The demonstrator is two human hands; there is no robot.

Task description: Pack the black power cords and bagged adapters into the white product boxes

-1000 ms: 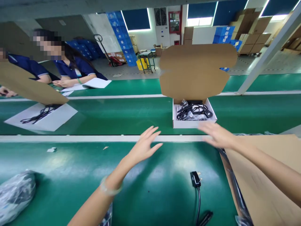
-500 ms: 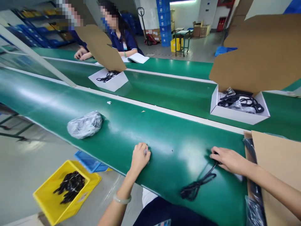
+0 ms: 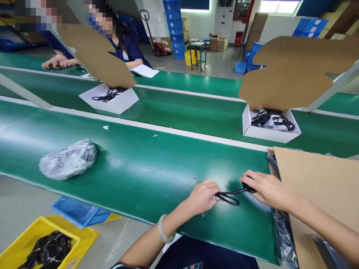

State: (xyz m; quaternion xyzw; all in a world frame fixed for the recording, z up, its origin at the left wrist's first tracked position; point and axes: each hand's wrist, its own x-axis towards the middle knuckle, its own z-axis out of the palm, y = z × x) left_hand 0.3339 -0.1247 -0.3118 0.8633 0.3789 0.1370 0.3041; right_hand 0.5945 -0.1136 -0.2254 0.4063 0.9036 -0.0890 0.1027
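Observation:
A black power cord (image 3: 236, 192) is stretched between my two hands just above the green work surface. My left hand (image 3: 204, 195) is closed around its coiled part, and a loop sticks out to the right of the fingers. A bit of clear plastic shows beneath that hand; what it belongs to is hidden. On the right, my right hand (image 3: 262, 188) grips the cord's black plug end (image 3: 249, 187) from above. A plastic-wrapped bundle (image 3: 68, 158) lies farther left on the same surface, apart from both hands.
Beside my right forearm stands a cardboard carton (image 3: 316, 179) with plastic-wrapped items. Across the divider are two open white boxes, the left one (image 3: 117, 106) and the right one (image 3: 270, 134), holding black cables. A yellow bin (image 3: 84, 237) sits on the floor. Co-workers sit opposite.
My left hand has moved right and taken hold of the cord's coil, which lay on the surface before. The right hand still holds the plug end. The view has shifted right.

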